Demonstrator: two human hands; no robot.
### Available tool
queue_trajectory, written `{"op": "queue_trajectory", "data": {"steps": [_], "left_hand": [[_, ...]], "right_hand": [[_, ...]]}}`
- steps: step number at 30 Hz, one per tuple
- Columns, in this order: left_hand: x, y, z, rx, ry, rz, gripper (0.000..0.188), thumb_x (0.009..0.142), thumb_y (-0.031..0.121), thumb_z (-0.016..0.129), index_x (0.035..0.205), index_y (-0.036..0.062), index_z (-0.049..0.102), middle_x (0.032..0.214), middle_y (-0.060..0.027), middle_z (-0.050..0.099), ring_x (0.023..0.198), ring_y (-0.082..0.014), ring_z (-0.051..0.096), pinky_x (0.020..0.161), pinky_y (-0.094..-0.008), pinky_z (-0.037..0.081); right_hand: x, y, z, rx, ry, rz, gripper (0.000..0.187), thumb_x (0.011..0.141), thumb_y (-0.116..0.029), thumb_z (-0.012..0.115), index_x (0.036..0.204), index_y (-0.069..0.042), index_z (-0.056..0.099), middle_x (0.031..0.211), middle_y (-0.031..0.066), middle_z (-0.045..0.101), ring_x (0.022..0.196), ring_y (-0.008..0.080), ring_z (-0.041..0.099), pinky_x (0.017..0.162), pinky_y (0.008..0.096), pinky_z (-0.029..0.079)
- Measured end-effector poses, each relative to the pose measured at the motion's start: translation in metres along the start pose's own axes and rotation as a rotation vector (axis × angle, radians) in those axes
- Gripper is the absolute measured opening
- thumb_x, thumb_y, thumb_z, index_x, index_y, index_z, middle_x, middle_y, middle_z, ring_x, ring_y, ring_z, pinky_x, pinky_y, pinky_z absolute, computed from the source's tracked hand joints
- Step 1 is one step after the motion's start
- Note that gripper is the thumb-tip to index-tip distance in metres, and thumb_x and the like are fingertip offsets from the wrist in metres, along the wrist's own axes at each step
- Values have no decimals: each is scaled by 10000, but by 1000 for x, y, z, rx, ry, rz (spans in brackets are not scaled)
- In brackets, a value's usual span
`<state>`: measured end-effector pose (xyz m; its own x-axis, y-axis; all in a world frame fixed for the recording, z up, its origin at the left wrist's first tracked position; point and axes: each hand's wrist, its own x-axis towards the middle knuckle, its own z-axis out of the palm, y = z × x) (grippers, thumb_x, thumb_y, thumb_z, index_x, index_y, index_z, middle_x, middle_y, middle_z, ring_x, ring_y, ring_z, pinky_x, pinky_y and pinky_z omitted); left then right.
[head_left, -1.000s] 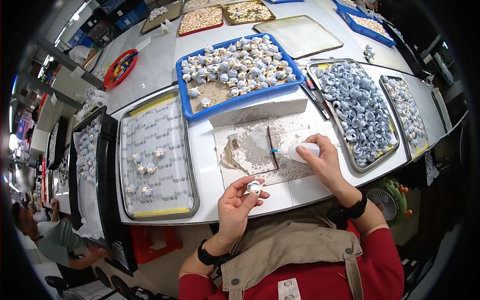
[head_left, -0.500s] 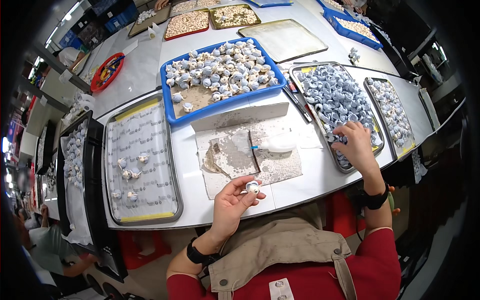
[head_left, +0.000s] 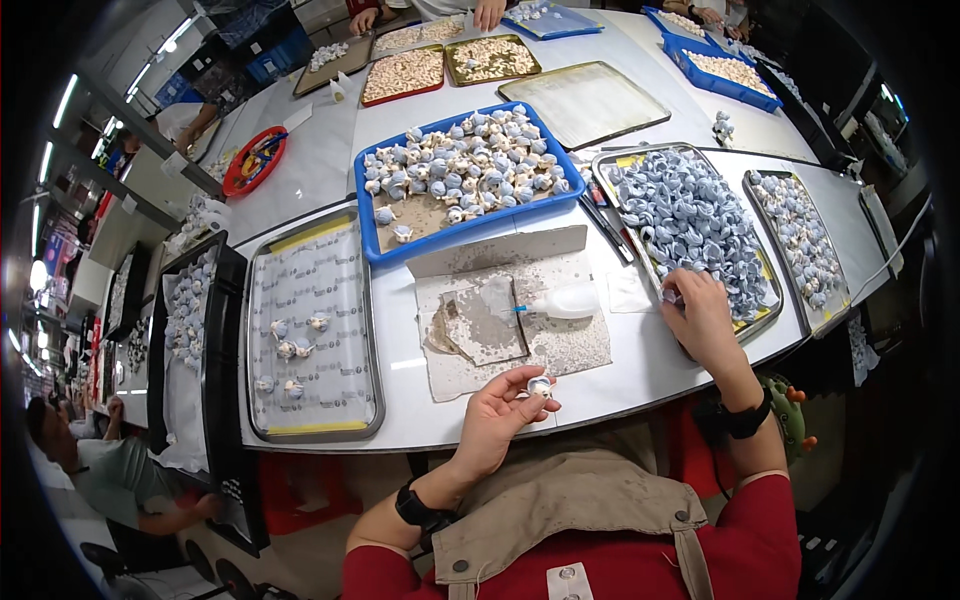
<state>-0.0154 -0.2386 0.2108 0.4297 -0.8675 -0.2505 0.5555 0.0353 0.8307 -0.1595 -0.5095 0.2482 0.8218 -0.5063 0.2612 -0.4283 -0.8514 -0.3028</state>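
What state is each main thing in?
Small white-and-blue rounded figure: pinched in left fingers
Bluish curled pieces: heaped
White plastic squeeze bottle: lying on its side
Stained pale cardboard sheet: back flap raised
Blue rectangular plastic tray: partly filled
Silvery rectangular paper-lined metal tray: sparsely filled

A red basket (head_left: 236,186) sits beside a white slip (head_left: 298,118).

- One left hand (head_left: 497,415) and one right hand (head_left: 702,318) are showing.
- Two black wristbands (head_left: 745,419) are showing.
- One small figure (head_left: 539,388) is resting in the left hand.
- Six figures (head_left: 319,322) are lying on one lined tray (head_left: 335,372).
- One white bottle (head_left: 568,302) is lying on one cardboard sheet (head_left: 572,348).
- One red basin (head_left: 231,182) is showing.
- Blue-grey pieces (head_left: 690,220) are lying too thickly to count.
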Motion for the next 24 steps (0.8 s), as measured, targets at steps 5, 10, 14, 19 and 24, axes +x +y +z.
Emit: {"op": "queue_trajectory", "data": {"steps": [5,10,14,19,24], "left_hand": [[0,-4,-1,-13,21,10,379,893,73,605,1248,1,493,1152,-135,593,929,-179,636,763,-235,527],[0,-5,0,-23,10,25,382,900,74,596,1259,2,489,1153,-128,591,937,-184,634,769,-239,528],[-1,-6,1,-54,34,27,394,919,107,579,1286,13,471,1152,-102,591,956,-175,630,792,-245,527],[-3,1,3,-106,41,31,402,950,181,546,1303,10,453,1080,-72,606,984,-144,613,820,-239,494],[0,-2,-2,-86,22,8,379,949,167,540,1293,25,467,1145,-67,595,987,-145,618,829,-256,518]], "right_hand": [[-6,-34,-3,462,-37,14,272,825,-21,584,1094,-55,577,776,106,605,743,255,596,673,343,463],[-20,-77,4,870,-278,28,277,882,-8,567,1158,-32,565,907,131,679,885,204,681,726,275,503],[-29,-99,16,929,-274,-104,282,841,19,622,1118,-11,580,958,116,679,894,187,680,711,264,519],[-35,-105,23,774,-298,20,319,793,15,683,1097,-27,594,888,99,684,756,159,679,704,257,542],[-28,-117,34,855,-64,-94,378,805,36,658,1161,-33,551,805,91,689,765,140,688,660,241,541]]}}
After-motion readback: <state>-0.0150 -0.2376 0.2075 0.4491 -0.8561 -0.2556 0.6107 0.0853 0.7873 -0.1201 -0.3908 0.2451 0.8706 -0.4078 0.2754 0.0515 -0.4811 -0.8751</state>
